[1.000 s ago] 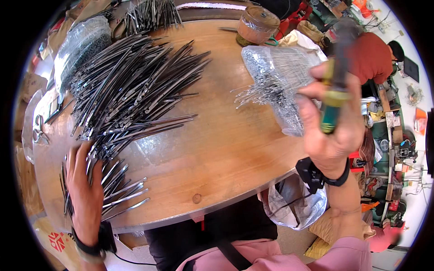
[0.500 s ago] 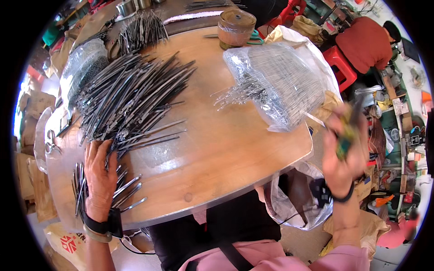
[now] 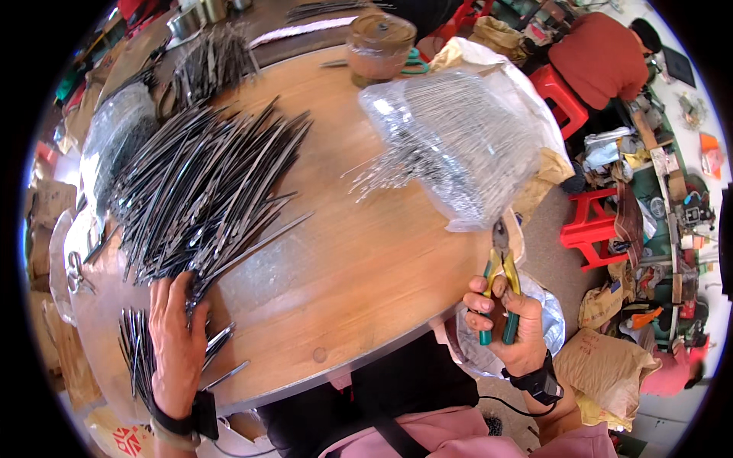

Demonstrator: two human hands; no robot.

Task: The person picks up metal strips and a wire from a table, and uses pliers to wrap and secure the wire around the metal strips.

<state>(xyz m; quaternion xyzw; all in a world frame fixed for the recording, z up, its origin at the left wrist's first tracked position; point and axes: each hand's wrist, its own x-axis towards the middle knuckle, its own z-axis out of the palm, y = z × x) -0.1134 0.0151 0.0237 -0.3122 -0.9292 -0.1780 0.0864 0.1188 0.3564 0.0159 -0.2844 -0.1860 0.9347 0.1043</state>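
Note:
My left hand [image 3: 177,340] is at the near end of a large pile of dark, thin metal strips [image 3: 217,179] on the left of the table. Its fingers are stretched out and touch the strip ends, with the thumb apart; the fingertips are partly hidden among them. Beside and under this hand lies a smaller bunch of dark strips [image 3: 136,347]. At the table's right front edge my right hand [image 3: 513,324] grips pliers [image 3: 502,267] with green and yellow handles. Their handles are spread and the jaws point away from me, near a clear plastic bag [image 3: 466,137] of thin wire-like pieces.
A round brown tub [image 3: 380,47] stands at the table's far side, with green-handled scissors [image 3: 414,65] by it. Another pair of scissors [image 3: 76,273] lies at the left edge. Red stools [image 3: 592,227] and a seated person [image 3: 599,57] are to the right.
My right hand has swung inward with the pliers, from beyond the table's right side to its front edge. My left hand stays at the pile, where fewer strips jut out to the right.

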